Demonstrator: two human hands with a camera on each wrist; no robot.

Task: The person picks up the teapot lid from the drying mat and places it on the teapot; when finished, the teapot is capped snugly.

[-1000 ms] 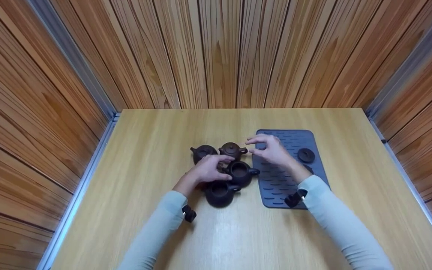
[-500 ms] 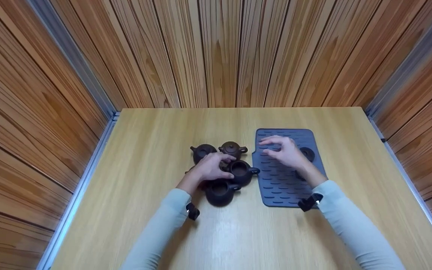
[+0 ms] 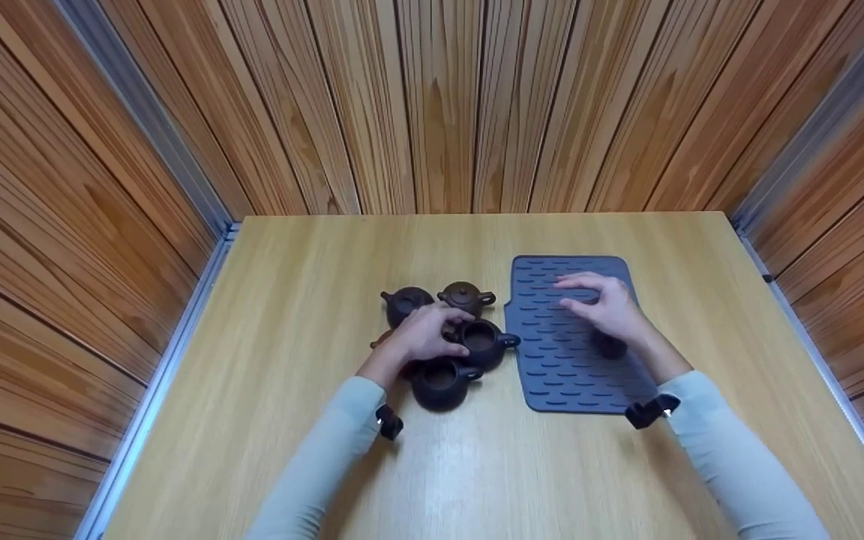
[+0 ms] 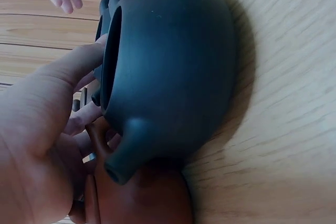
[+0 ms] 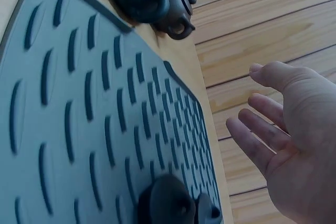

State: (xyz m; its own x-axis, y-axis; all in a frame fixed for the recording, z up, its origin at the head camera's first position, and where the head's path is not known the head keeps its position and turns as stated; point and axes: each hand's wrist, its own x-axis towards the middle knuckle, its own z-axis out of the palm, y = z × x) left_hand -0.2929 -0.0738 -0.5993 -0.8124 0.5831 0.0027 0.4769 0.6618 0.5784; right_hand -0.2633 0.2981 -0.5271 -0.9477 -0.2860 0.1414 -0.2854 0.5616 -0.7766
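Note:
My left hand (image 3: 428, 334) curls its thumb and fingers about the spout side of an open-topped black teapot (image 3: 490, 358). A second lidless black teapot (image 3: 439, 396) stands just nearer, its spout and round body filling the left wrist view. Under my left palm is a reddish-brown teapot (image 4: 142, 198), mostly hidden in the head view. Beyond the hand sit a dark teapot (image 3: 406, 302) and a lidded brown teapot (image 3: 462, 297). My right hand (image 3: 604, 306), holding nothing, hovers with spread fingers over a grey ridged mat (image 3: 552, 367). Beneath it lies a dark round lid (image 5: 167, 203).
Another small dark lid (image 5: 207, 211) lies on the mat, hidden behind the hand in the head view. The wooden table (image 3: 289, 315) runs back to a wood-panelled wall (image 3: 447, 105). The teapots crowd together left of the mat.
My right hand has moved rightward from beside the brown teapot to above the lids, with nothing in it. My left hand stays at the black teapot, shifting only slightly.

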